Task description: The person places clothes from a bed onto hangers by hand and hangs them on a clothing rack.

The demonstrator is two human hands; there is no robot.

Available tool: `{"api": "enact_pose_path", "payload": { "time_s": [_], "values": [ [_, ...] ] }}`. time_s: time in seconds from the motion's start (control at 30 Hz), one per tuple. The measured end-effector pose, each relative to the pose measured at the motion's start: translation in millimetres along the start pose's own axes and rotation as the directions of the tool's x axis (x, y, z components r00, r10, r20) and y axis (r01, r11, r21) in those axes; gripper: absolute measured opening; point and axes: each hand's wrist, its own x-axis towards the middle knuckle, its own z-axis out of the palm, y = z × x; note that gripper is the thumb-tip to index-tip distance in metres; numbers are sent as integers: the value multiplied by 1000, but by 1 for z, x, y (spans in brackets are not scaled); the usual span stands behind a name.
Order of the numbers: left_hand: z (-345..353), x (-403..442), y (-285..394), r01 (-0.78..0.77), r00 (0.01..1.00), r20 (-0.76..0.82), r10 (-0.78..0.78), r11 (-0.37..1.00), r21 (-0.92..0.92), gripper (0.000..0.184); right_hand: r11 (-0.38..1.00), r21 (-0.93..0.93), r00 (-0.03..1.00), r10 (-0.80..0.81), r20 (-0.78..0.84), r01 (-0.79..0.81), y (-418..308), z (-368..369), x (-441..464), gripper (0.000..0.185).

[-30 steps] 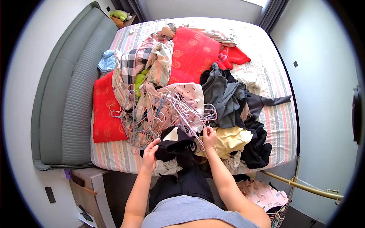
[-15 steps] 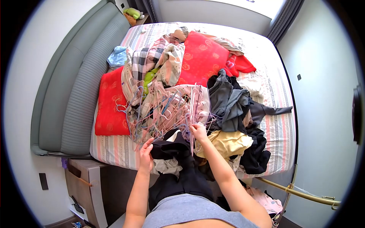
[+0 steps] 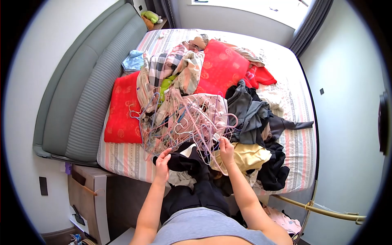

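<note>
My right hand (image 3: 226,151) is closed on a pink clothes hanger (image 3: 222,168), whose frame slants in front of the hanger pile. A white end or tag shows at the fingertips. My left hand (image 3: 162,163) has its fingers bent at the left edge of a black garment (image 3: 183,162), seemingly pinching the cloth; the exact grip is partly hidden. This garment lies bunched over the bed's near edge, with a whitish patch at its opening. Just beyond both hands, a tangled heap of pink, blue and white hangers (image 3: 183,118) covers a pale pink cloth.
Yellow cloth (image 3: 245,157) lies beside my right hand, with dark grey clothes (image 3: 249,114) and black clothes (image 3: 275,167) further right. Red cushions (image 3: 122,110) and bedding lie on the striped bed. A bedside cabinet (image 3: 87,200) stands left; a gold rail (image 3: 318,208) is low on the right.
My right hand has moved slightly right and turned the hanger, from upright and edge-on to slanted with its frame showing. My left hand has shifted slightly right and overlaps the black garment more.
</note>
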Motion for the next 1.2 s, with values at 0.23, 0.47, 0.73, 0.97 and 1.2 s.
{"api": "enact_pose_path", "payload": {
  "time_s": [0.23, 0.47, 0.73, 0.97, 1.2],
  "values": [
    [-40, 17, 9, -337, 938, 50, 343, 868, 365, 47, 970, 239, 997, -54, 52, 40, -42, 10, -40, 13],
    [-89, 14, 58, -375, 925, 33, 380, 892, 253, 48, 965, -237, 989, -90, 116, 115, -74, 11, -65, 24],
    [-71, -32, 76, -212, 933, 341, 116, 942, 259, 39, 914, -263, 950, -311, 31, 308, -130, 62, -118, 26],
    [-95, -71, 109, -630, 768, 594, 241, 112, 769, 14, 919, -230, 934, -347, -88, 320, -147, 114, -152, 21],
    [-127, -96, 111, -601, 733, 450, 509, 176, 780, 13, 967, -190, 937, -219, -271, 170, -101, 126, -251, 12]
  ]
}}
